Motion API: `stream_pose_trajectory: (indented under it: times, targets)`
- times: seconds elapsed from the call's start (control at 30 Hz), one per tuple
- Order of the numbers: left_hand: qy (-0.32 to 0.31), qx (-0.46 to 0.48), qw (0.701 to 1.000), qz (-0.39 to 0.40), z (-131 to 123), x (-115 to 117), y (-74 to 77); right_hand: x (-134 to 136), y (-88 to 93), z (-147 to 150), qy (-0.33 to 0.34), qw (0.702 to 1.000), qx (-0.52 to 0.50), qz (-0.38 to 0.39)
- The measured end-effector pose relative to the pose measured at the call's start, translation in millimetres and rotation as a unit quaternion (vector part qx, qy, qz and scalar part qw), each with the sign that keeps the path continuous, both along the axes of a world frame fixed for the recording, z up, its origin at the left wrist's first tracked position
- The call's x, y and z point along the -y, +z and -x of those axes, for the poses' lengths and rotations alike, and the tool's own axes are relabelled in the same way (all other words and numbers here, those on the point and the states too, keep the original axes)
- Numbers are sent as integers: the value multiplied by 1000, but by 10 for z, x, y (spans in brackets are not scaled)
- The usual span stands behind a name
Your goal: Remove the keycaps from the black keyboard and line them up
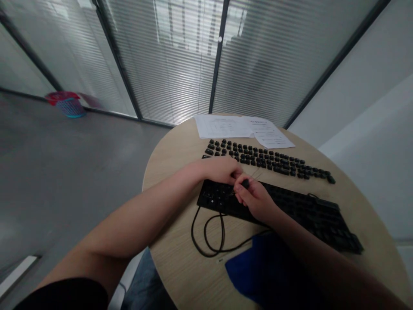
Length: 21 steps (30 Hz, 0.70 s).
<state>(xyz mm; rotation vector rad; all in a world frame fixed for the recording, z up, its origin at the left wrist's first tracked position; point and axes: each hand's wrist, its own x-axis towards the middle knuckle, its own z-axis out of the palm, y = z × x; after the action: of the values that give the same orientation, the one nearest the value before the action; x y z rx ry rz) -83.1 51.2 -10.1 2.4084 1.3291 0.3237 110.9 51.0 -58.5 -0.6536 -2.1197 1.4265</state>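
While the left hand rests flat on the black keyboard in the middle of the round counter, the right hand pinches a small black keycap just above it; loose keycaps lie in rows behind, beside papers.

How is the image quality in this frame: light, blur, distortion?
Head view: backlit by the bright blinds, so the arms and blue cloth sit dark; wide-angle bending bows the window frames; the basket at the left edge smears; the hands, left and right, on the keyboard are fairly sharp; keycaps read clearly.
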Motion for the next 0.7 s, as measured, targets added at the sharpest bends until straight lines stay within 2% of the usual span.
stream_pose_trajectory:
  times: [0.1,0.2,0.43,0.7]
  targets:
    - [-28,78,997,6,80,14,-92,-1,3,-9,2,999,25,-23]
    - [-34,111,993,28,136,11,-122,13,39,-26,5,997,44,-63]
    - [-26,122,991,53,143,1,-121,80,151,-36,41,979,104,-173]
    - [-5,133,990,55,152,2,-143,94,124,-19,47,966,128,-220]
